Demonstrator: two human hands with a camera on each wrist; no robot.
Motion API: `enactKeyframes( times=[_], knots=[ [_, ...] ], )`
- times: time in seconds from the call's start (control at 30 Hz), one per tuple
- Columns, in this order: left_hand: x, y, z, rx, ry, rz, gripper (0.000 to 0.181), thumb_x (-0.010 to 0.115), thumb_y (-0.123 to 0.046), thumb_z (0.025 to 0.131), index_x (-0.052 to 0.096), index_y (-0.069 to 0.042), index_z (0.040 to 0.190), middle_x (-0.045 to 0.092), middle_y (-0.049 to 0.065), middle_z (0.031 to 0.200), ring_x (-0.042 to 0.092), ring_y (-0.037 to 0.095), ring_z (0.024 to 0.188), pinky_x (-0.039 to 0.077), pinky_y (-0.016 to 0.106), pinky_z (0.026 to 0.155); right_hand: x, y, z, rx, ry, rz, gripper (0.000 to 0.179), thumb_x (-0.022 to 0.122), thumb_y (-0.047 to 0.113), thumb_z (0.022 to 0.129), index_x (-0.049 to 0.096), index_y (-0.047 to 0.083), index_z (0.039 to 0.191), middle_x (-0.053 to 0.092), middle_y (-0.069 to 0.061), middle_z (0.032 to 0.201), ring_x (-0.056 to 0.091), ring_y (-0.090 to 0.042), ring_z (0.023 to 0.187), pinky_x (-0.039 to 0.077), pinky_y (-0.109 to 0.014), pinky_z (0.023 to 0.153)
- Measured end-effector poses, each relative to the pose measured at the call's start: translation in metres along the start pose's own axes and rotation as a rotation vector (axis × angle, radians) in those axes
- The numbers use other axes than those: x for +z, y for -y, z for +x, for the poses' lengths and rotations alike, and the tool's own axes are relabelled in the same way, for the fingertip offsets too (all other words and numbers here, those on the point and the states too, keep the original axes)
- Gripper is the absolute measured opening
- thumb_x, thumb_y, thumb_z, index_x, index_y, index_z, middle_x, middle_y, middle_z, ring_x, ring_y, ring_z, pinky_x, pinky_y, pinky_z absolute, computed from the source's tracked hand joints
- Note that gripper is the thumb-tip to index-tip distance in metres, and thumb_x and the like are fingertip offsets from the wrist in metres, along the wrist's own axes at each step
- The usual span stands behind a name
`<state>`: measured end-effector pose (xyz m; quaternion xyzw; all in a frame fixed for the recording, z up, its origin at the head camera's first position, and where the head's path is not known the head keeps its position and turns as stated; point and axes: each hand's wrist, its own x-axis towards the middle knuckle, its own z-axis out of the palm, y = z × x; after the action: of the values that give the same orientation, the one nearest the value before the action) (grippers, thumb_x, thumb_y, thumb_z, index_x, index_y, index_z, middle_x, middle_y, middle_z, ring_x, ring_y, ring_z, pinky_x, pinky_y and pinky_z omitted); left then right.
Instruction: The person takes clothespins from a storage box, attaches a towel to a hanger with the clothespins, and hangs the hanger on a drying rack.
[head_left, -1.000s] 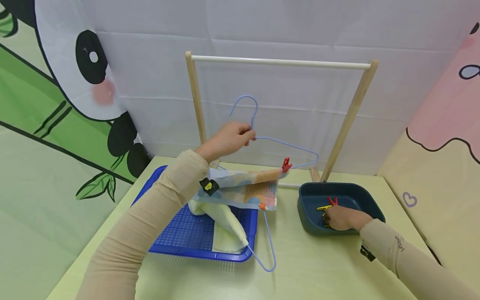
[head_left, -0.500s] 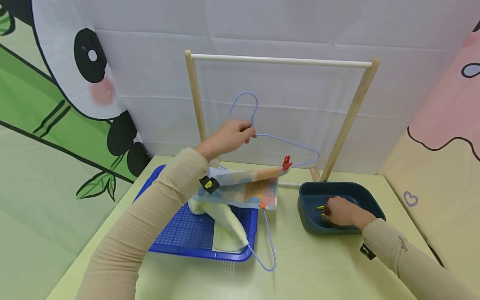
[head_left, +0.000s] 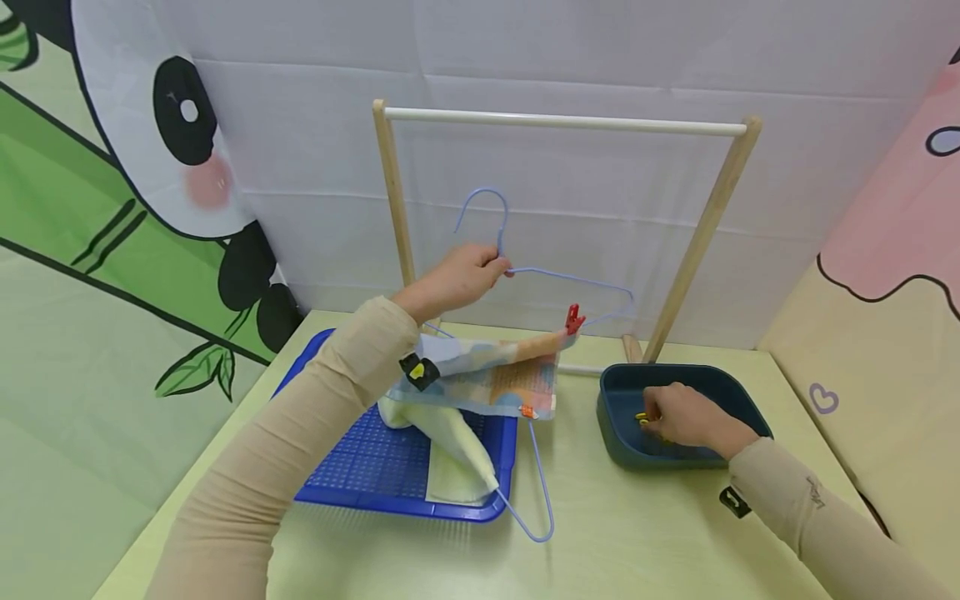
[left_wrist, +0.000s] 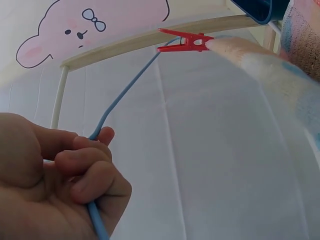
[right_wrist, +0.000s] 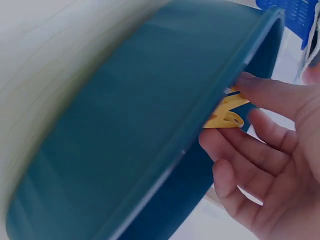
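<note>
My left hand grips a thin blue wire hanger just below its hook, holding it up in front of the rack. A patterned cloth hangs over the hanger's lower bar. At the cloth's right end a red clothespin clamps it to the wire; the left wrist view shows this red clothespin side on. Inside the dark teal bin, my right hand pinches a yellow clothespin between thumb and fingers. The bin's wall partly covers that clothespin in the right wrist view.
Behind the hands stands a rack with a white rail and wooden legs. A blue perforated basket at left holds a pale yellow cloth on a second blue hanger, whose end juts past the basket's rim.
My right hand has risen a little within the bin, and the red clothespin seen beside it has gone from sight. The hanger in my left hand has turned slightly.
</note>
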<state>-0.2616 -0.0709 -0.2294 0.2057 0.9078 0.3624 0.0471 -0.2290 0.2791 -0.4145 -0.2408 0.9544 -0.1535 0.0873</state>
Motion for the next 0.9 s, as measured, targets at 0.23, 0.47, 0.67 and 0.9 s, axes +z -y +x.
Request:
enactKeyframes(
  times=[0.23,0.47,0.67,0.9],
  knots=[
    [0.004,-0.001,0.002,-0.093,0.068,-0.108,0.035,0.034,-0.027,0.104,0.058,-0.005,0.119,0.038,0.002,0.068,0.030,0.013,0.054,0.031,0.028,0.058,-0.003,0.009,0.000,-0.014,-0.086,-0.023,0.025,0.073,0.019,0.084,0.048,0.014,0.080,0.048,0.006,0.064,0.045,-0.009,0.051,0.036,-0.028,0.050],
    [0.010,-0.002,0.003,-0.213,0.119,-0.205,0.038,0.032,-0.028,0.104,0.056,-0.004,0.122,0.037,0.002,0.075,0.033,0.013,0.057,0.033,0.027,0.062,-0.014,0.025,-0.001,-0.040,-0.167,-0.059,0.032,0.073,0.020,0.083,0.056,0.003,0.105,0.050,0.007,0.068,0.045,-0.007,0.052,0.040,-0.028,0.052],
    [0.016,-0.001,0.006,-0.252,0.090,-0.295,0.038,0.030,-0.024,0.105,0.055,0.001,0.119,0.031,0.000,0.068,0.023,0.010,0.047,0.026,0.024,0.052,-0.020,0.036,0.000,-0.086,-0.195,-0.084,0.038,0.073,0.021,0.083,0.062,-0.001,0.112,0.053,0.009,0.071,0.048,-0.004,0.057,0.046,-0.031,0.060],
    [0.018,-0.001,0.006,-0.257,0.029,-0.310,0.035,0.031,-0.019,0.104,0.057,0.004,0.111,0.042,0.004,0.077,0.031,0.010,0.055,0.026,0.021,0.052,-0.026,0.048,0.000,-0.119,-0.239,-0.055,0.030,0.074,0.019,0.082,0.065,0.002,0.105,0.054,0.008,0.072,0.049,-0.005,0.060,0.045,-0.032,0.061]
  ],
)
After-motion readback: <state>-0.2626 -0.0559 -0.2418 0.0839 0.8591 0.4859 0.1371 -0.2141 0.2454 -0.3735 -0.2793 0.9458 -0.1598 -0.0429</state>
